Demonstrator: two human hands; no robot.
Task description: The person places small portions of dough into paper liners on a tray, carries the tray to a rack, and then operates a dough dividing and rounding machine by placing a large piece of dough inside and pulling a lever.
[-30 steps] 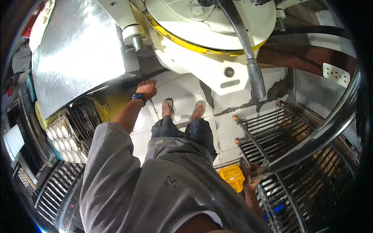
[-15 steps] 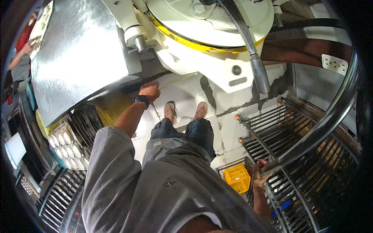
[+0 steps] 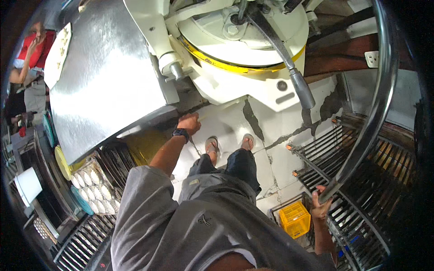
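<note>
The pole [image 3: 367, 135] is gripped at its lower end by the right hand [image 3: 321, 207], the fingers being wrapped around it; from there it is extended up the right side of the view (its line is bent by the lens). It is placed well apart from the left hand [image 3: 189, 123], off to that hand's right. The left hand is held loosely curled, near the edge of the tabletop [image 3: 106, 90]; whether anything is grasped in it cannot be told. A dark watch [image 3: 180, 134] is worn on the left wrist. The rack [image 3: 311, 163] is crossed by the pole in this view, and the yellow basket [image 3: 295, 220] is set just left of the right hand. The pale machine [image 3: 244, 40] is positioned ahead, beyond both hands.
</note>
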